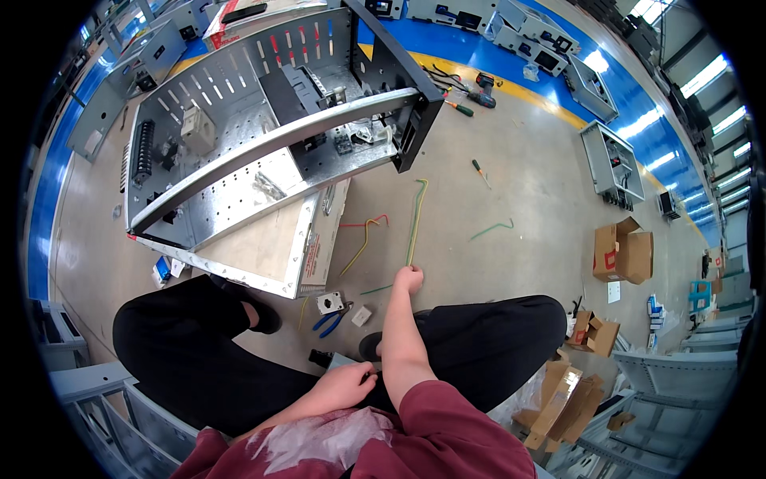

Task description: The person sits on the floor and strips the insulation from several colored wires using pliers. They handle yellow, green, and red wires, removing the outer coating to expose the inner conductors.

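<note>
My right hand (pixel 409 279) reaches forward between my knees, its fingers closed on the near end of a yellow-green wire (pixel 415 227). The wire stands out away from me, bent at its far end. My left hand (pixel 348 385) rests at my lap with curled fingers; what they hold, if anything, is hidden. A grey piece (pixel 341 362) shows just beyond it. To the left, a large metal cabinet frame (pixel 275 160) with electrical parts inside sits tilted on a box (pixel 319 247). Blue-handled pliers (pixel 329 321) lie on the floor beside a white block (pixel 361 316).
Loose wires, a yellow one (pixel 366 243) and a green one (pixel 492 228), lie on the floor. A screwdriver (pixel 481 172) and a cordless drill (pixel 483 92) are farther off. Cardboard boxes (pixel 622 251) and metal enclosures (pixel 613 164) stand at the right.
</note>
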Action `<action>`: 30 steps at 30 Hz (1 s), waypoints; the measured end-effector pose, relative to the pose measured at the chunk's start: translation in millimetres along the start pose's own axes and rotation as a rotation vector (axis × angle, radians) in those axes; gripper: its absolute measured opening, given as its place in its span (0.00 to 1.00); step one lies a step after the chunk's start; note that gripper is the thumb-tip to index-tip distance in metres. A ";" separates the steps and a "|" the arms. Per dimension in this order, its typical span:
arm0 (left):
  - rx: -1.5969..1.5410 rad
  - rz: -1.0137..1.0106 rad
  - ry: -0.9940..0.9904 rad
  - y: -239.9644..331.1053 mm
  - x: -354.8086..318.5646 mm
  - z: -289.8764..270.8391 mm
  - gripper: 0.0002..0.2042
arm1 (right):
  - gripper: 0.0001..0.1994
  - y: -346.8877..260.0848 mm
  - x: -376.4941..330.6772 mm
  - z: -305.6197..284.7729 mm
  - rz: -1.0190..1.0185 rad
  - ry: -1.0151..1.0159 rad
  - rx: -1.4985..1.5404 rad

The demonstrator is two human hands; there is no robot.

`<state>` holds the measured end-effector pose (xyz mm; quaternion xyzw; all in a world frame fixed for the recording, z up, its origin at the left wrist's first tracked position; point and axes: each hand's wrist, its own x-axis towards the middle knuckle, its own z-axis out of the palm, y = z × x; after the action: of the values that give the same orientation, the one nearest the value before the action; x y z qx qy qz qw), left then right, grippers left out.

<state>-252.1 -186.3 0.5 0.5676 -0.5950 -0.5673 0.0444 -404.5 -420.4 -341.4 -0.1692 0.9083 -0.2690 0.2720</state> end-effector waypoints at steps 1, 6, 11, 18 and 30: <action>0.005 0.007 0.005 -0.3 0.8 1.8 0.15 | 0.11 2.3 2.6 -0.1 0.022 0.000 -0.004; 0.041 0.003 0.021 0.4 -2.3 6.7 0.15 | 0.12 4.1 -5.9 0.2 0.067 0.149 -0.034; 0.092 0.016 0.045 3.0 -8.2 3.2 0.15 | 0.13 9.6 -1.9 -6.4 0.141 0.125 -0.008; 0.117 0.072 0.061 8.5 -16.0 -3.6 0.15 | 0.11 26.9 -27.4 -2.9 -0.059 0.228 -0.002; 0.252 0.046 -0.055 -3.7 -18.3 -5.0 0.18 | 0.22 -41.5 -106.4 46.7 -1.039 -0.286 -0.235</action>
<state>-239.9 -175.1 10.4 0.5390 -0.6754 -0.5024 -0.0303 -286.0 -423.9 -307.4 -0.6595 0.6831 -0.2388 0.2036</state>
